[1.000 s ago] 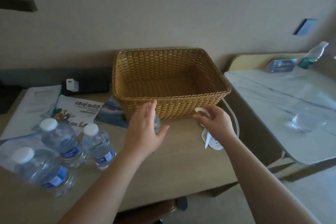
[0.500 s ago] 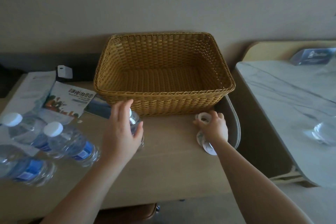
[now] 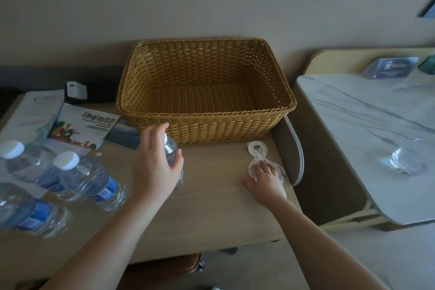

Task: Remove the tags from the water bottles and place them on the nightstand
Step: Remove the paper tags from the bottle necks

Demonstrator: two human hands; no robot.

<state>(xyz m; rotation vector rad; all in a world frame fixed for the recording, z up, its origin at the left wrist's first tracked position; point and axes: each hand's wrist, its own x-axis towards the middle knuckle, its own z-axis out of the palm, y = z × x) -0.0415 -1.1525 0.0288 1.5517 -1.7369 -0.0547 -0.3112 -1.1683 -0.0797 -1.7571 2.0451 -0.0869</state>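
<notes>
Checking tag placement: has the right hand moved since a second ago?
Yes. The right hand has dropped away from the basket corner toward the desk's near edge, pressing the tag flat.

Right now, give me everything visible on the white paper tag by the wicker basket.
The white paper tag lies flat on the light wooden desk, just in front of the woven wicker basket's right corner. It looks like thin card with a round loop end with a hole toward the basket and a wider body with faint grey print. The right hand rests its fingers on the wider end.
</notes>
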